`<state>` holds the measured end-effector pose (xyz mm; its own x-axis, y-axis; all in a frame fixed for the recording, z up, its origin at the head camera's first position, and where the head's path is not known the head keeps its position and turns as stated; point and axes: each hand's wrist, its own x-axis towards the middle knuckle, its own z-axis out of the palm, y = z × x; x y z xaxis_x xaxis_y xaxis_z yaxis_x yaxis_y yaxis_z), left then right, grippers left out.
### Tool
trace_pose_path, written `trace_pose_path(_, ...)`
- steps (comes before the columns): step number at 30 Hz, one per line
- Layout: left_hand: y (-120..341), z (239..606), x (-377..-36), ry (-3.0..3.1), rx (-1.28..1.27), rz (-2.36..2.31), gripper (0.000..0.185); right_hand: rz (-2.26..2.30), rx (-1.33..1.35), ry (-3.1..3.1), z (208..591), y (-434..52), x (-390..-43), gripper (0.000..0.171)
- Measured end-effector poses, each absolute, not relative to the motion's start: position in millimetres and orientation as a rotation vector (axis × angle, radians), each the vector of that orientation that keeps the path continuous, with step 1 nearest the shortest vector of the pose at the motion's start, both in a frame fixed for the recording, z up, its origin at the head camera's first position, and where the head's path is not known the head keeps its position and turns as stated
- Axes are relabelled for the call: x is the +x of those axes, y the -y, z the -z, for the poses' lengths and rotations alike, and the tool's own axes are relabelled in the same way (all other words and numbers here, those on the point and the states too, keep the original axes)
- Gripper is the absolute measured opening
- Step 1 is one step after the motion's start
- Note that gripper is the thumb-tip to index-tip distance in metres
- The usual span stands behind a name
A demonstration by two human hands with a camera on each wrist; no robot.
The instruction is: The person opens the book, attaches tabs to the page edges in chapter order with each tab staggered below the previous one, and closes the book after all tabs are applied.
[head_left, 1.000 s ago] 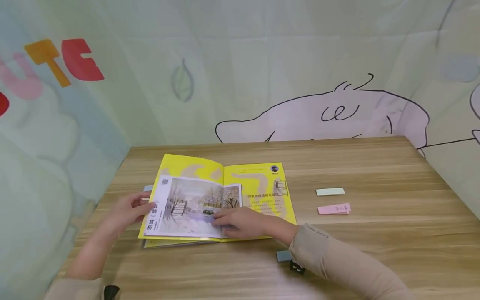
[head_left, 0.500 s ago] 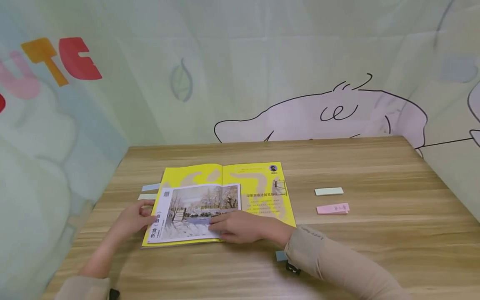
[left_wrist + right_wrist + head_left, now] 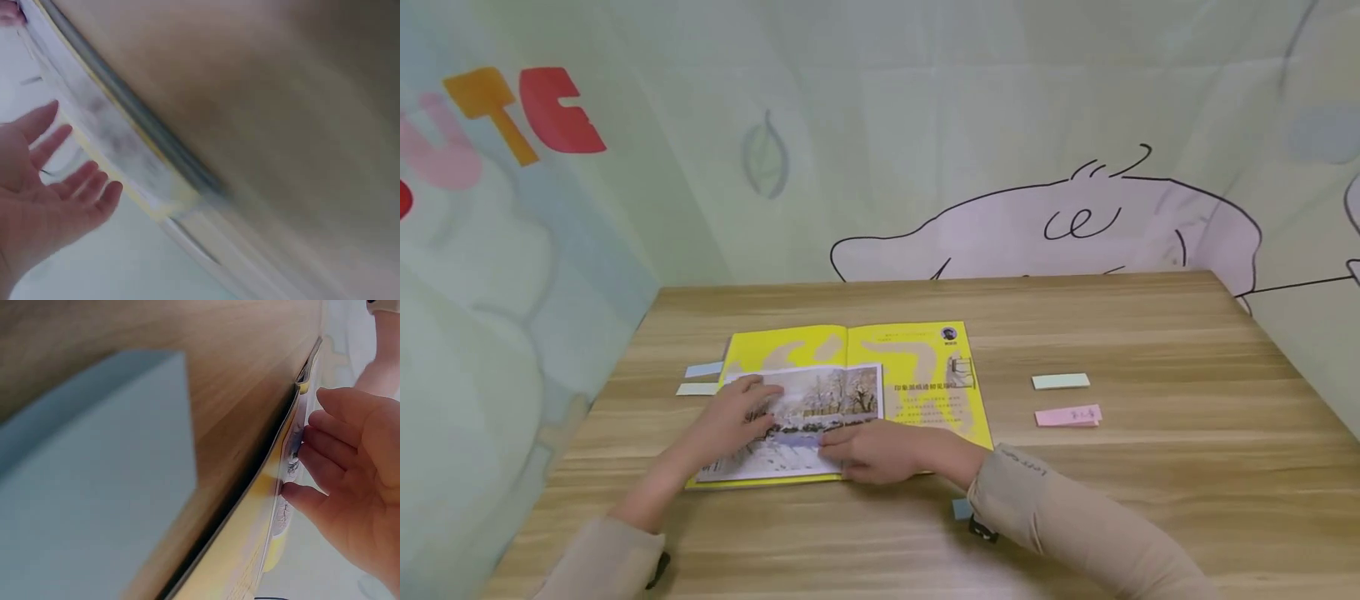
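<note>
An open yellow book (image 3: 917, 367) lies on the wooden table (image 3: 1150, 483), a snowy painting (image 3: 820, 400) printed across its left page. My left hand (image 3: 737, 417) rests flat on that picture page with straight fingers; in the left wrist view the left hand (image 3: 44, 187) shows spread fingers beside the blurred page edge (image 3: 144, 162). My right hand (image 3: 872, 450) lies flat on the lower middle of the book near the spine; in the right wrist view the right hand (image 3: 356, 481) touches the page edge (image 3: 287, 487) with relaxed fingers.
A green sticky-note pad (image 3: 1060, 382) and a pink one (image 3: 1067, 416) lie right of the book. Two pale notes (image 3: 700, 379) sit at its left edge. A small blue pad (image 3: 961, 508) lies by my right sleeve. Printed fabric walls surround the table.
My left hand moved from the book's left edge onto the picture page, which now lies flatter. The right hand stayed near the spine.
</note>
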<state>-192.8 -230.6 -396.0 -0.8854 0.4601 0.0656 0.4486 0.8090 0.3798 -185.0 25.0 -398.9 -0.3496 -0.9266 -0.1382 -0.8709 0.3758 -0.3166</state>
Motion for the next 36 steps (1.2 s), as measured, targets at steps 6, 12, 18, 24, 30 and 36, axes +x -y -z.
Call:
trace_pose_path(6,184,395,-204,-2.835,1.007,-0.545,0.037,0.256,-1.603,-2.348,400,-25,-186,0.043)
trace_pose_path(12,169,405,-221,-2.865,0.929,-0.559,0.038,0.284,-1.587,-2.330,401,-24,-186,0.042)
trace_pose_path(18,169,406,-228,-2.845,0.890,-0.577,0.042,0.266,-1.605,-2.331,401,-23,-188,0.042)
trace_pose_path(24,170,404,-231,-2.819,0.916,-0.587,0.041,0.270,-1.600,-2.324,401,-23,-188,0.043)
trace_pose_path(30,168,402,-232,-2.798,0.892,-0.625,0.040,0.363,-1.570,-2.317,399,-21,-192,0.039)
trace_pose_path(36,163,396,-235,-2.809,0.854,-0.603,0.040,0.447,-1.543,-2.283,392,-19,-197,0.036)
